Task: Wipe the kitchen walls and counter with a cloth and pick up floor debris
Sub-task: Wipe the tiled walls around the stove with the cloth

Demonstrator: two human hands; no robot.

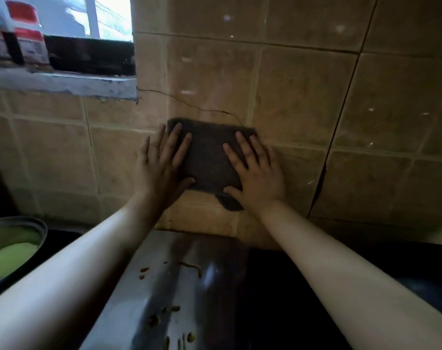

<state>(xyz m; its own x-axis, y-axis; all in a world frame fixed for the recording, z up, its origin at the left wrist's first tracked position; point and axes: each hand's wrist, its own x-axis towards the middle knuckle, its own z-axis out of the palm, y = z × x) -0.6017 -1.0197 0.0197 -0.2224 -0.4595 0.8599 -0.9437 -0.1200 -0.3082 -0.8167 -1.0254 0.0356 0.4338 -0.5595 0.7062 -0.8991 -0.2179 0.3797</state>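
Pressing flat against the tiled wall point(303, 102), a dark grey cloth point(207, 157) sits just below the thin crack point(189, 104). Left hand point(162, 168) lies spread on the cloth's left edge, outer fingers spilling onto bare tile. Right hand point(257, 173) lies spread on the cloth's right side, thumb near its lower corner. Below the cloth, a steel surface point(169, 286) carries scattered brown crumbs point(154, 319).

My hands cover both sides of the cloth point(208, 157). Steel bowl point(15, 245) cut off at left edge. Red-labelled containers point(25, 34) on the sill blurred, labels unreadable.
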